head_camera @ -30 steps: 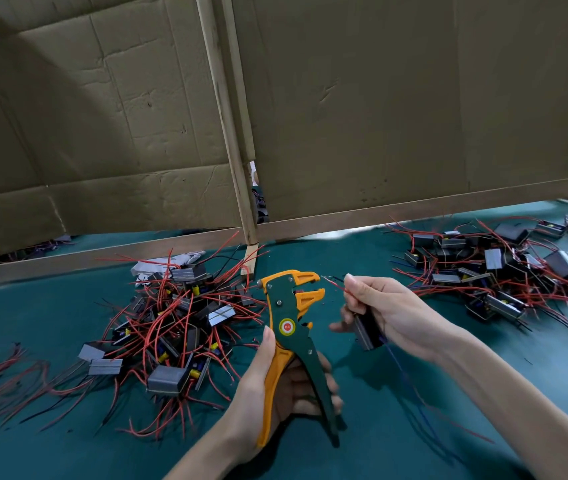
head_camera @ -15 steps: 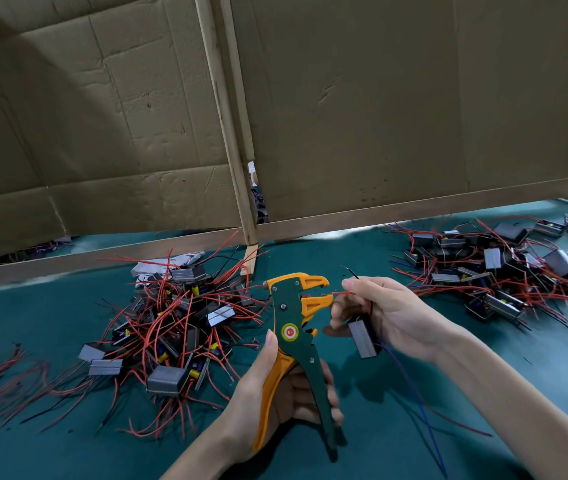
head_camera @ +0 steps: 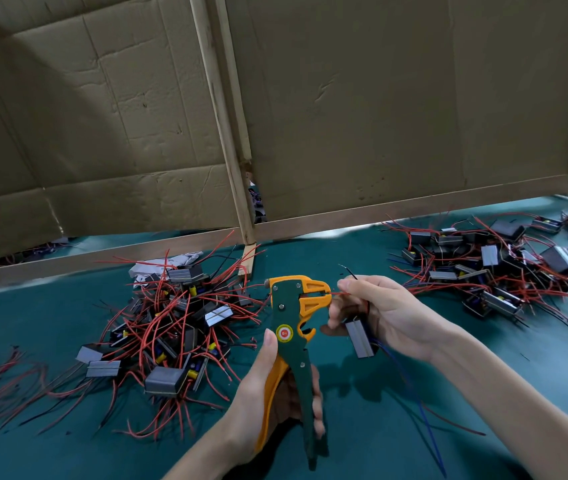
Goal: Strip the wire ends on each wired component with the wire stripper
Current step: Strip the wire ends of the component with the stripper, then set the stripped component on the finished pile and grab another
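Wire stripper [head_camera: 287, 317]: left hand [head_camera: 265, 393] grips | red wire [head_camera: 336, 292]: right fingers [head_camera: 357, 283] pinch, tip in stripper

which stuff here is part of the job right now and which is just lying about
In use: wire stripper, left hand, red wire, component, right hand.
Lying about: left pile of components, right pile of components, cardboard panels.

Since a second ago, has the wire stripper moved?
Yes. The wire stripper has shifted slightly right, away from the wooden post foot and toward the right hand, whose red wire now reaches its jaws.
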Motion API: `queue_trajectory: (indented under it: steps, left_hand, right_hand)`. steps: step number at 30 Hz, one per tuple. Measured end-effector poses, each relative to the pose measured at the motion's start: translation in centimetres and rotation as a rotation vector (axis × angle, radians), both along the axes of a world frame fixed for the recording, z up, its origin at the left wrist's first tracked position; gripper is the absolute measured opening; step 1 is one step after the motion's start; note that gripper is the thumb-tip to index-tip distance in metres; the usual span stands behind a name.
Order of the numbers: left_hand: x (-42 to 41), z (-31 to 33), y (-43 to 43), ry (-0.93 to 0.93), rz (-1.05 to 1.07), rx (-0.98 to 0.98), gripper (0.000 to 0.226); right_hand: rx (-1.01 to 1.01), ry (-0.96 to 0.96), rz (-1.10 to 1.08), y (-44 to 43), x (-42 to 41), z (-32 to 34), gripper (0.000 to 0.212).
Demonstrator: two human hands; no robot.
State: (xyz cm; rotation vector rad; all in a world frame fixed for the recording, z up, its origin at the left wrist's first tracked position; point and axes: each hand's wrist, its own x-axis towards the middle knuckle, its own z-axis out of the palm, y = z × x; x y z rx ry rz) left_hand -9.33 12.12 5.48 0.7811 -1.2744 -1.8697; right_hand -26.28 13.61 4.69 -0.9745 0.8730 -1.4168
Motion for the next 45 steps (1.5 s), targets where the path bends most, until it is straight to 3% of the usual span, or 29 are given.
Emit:
queue_trajectory:
  steps: [1,5,9,14,21,25,26,29,31,33,35,37,41,45]
  left_hand:
    - [0.7,-1.2,-0.1,-0.041,-0.045,0.016,0.08]
    - [2.9,-5.1,-1.7,-0.099,-0.175,-0.002,0.079]
    - [2.5,-5.0,-2.8,0.023,-0.304,0.071,0.081]
    - [2.3,-5.0,-3.2,0.037,-0.276,0.113,0.085]
    - [1.8,-5.1,-3.4,0.052,-0.194,0.203,0.084]
    - [1.8,-5.2,-3.4,0.11,-0.144,0.263,0.084]
    - [1.9,-5.2,-3.4,0.115,-0.136,0.269,0.084]
    - [2.1,-5.3,-3.6,0.117,-0.136,0.253,0.083]
    - [2.2,-5.3,-3.6,0.112,-0.137,0.242,0.082]
    - [2.1,-5.4,-3.6,0.106,-0.138,0.237,0.083]
    - [2.0,-5.3,-3.5,0.089,-0.149,0.219,0.083]
    - [2.0,-5.1,-3.5,0.076,-0.157,0.206,0.082]
    - [2.1,-5.2,-3.4,0.053,-0.173,0.183,0.082]
    - [2.2,-5.3,-3.5,0.057,-0.173,0.164,0.083]
  right_hand:
    - [0.005,0.008,0.006,-0.1,0.1,-0.1,0.018]
    - [0.031,-0.002,0.033,-0.3,0.5,-0.4,0.021]
    - [0.011,0.061,-0.032,-0.2,0.0,0.2,0.038]
    - [-0.011,0.092,-0.023,0.3,0.1,1.3,0.033]
    - [-0.09,0.14,0.244,-2.3,6.1,7.0,0.024]
    - [-0.095,0.034,0.033,-7.3,12.0,10.1,0.017]
    - [-0.099,0.104,-0.013,-8.2,12.9,10.7,0.019]
    - [-0.059,0.717,0.001,-10.1,13.3,10.3,0.082]
    - [-0.069,1.065,-0.046,-10.1,12.1,8.5,0.093]
    - [-0.196,1.118,-0.16,-9.0,10.3,6.4,0.078]
    - [-0.319,1.107,-0.367,-7.4,7.4,4.7,0.048]
    - [-0.302,1.247,-0.609,-6.1,3.4,3.2,0.025]
    - [0.165,1.554,-0.941,-3.3,-4.6,0.3,0.026]
    - [0.622,1.628,-0.948,-1.2,-9.1,-1.1,0.026]
